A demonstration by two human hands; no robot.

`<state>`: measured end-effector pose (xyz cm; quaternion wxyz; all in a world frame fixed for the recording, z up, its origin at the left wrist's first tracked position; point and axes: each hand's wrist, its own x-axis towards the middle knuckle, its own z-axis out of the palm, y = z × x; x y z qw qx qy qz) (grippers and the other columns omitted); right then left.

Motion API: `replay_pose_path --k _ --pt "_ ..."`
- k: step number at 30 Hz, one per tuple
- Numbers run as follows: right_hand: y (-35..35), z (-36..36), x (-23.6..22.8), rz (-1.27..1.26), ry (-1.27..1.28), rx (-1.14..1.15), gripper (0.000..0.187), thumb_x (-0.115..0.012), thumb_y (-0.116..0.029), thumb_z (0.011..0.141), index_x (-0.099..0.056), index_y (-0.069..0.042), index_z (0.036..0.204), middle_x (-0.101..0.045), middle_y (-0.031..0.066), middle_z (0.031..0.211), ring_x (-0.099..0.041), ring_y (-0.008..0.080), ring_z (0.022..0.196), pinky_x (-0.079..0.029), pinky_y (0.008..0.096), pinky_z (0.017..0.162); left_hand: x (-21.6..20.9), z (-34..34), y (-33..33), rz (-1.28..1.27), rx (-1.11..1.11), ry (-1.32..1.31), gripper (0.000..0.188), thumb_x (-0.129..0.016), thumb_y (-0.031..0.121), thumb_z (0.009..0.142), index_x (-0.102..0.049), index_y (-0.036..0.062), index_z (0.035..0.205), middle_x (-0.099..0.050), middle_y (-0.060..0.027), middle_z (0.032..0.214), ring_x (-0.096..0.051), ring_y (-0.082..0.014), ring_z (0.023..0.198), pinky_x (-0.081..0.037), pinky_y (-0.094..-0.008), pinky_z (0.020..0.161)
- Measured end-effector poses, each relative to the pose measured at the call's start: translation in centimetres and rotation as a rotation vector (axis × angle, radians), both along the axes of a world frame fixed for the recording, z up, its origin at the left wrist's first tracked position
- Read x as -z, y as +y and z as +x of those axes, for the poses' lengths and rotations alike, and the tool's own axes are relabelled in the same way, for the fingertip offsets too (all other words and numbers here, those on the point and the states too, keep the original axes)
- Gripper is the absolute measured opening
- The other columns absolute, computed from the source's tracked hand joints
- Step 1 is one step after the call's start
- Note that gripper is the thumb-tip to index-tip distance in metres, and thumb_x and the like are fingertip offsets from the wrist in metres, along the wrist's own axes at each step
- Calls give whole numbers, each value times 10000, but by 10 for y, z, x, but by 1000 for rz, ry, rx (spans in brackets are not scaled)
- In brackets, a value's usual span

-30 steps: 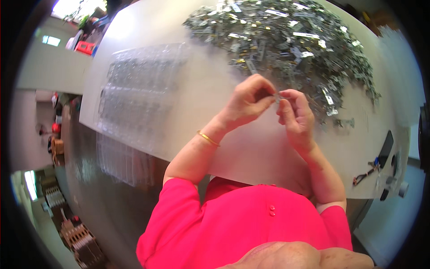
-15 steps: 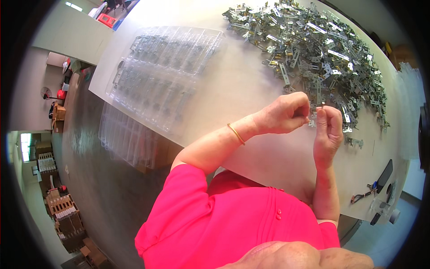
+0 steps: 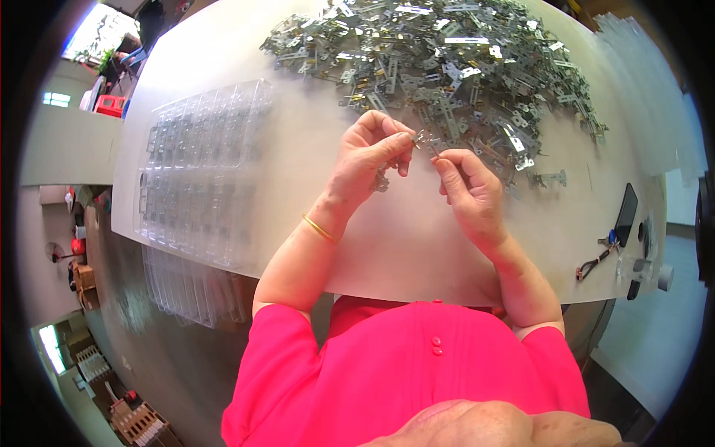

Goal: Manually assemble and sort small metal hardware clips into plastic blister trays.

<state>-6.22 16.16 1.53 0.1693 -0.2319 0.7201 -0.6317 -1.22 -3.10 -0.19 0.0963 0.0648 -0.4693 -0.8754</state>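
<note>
My left hand (image 3: 365,156), a gold bangle on its wrist, is closed on a small silver metal bracket (image 3: 421,139). One end of the bracket sticks out past the fingertips, and another bit of metal shows below the palm. Close by on the right, my right hand (image 3: 469,190) pinches a thin metal piece (image 3: 436,152) between thumb and forefinger, its tip pointing at the bracket. Whether the two pieces touch is too small to tell. Just beyond both hands spreads a large heap of metal brackets (image 3: 447,67), silver with some brass-coloured parts.
Clear plastic trays (image 3: 201,164) with small parts in their compartments lie on the table's left. More trays (image 3: 190,287) are stacked below that edge. At the right are a black phone (image 3: 626,214), keys on a cord (image 3: 596,262) and clear plastic sheets (image 3: 648,89).
The view has turned, so the table and heap sit further left in the picture. My hands have opened outward from each other, and the bracket now shows between them.
</note>
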Motion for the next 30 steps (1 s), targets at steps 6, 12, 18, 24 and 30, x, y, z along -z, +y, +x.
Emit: replay_pose_path --k 6,12,18,24,30 --pt "4 -2 -1 10 17 12 75 -644 -103 993 -656 -31 1009 -578 -29 681 -517 39 618 -424 223 550 -6 1 6 -55 -6 -4 171 -691 29 928 -531 72 888 -667 -87 976 -628 -136 688 -516 -255 548" --pt "6 -3 2 26 73 16 61 -644 -89 988 -655 -29 980 -561 -33 672 -482 35 609 -403 226 538 -4 3 6 -154 -22 65 182 -707 -4 908 -535 52 891 -653 -102 1002 -645 -139 713 -545 -263 564" --pt "8 -7 3 60 44 -15 66 -623 -94 1000 -644 -31 1005 -563 -32 691 -488 37 625 -409 229 552 -5 4 9 -248 59 97 167 -687 -60 903 -544 25 911 -625 -109 1007 -647 -134 741 -575 -268 593" --pt "9 -9 -5 -60 -296 -113 160 -521 -111 1044 -598 -25 1154 -631 33 830 -583 85 697 -495 244 628 -7 6 9 -321 131 66 164 -675 -81 899 -540 10 922 -611 -103 1026 -649 -130 758 -578 -258 624" --pt "17 -21 -8 -104 -579 -197 160 -551 -135 1026 -609 -27 1130 -644 46 891 -620 105 773 -532 262 704 -10 10 11 -304 285 43 167 -694 -57 891 -546 19 911 -613 -66 953 -662 -126 758 -574 -254 627"
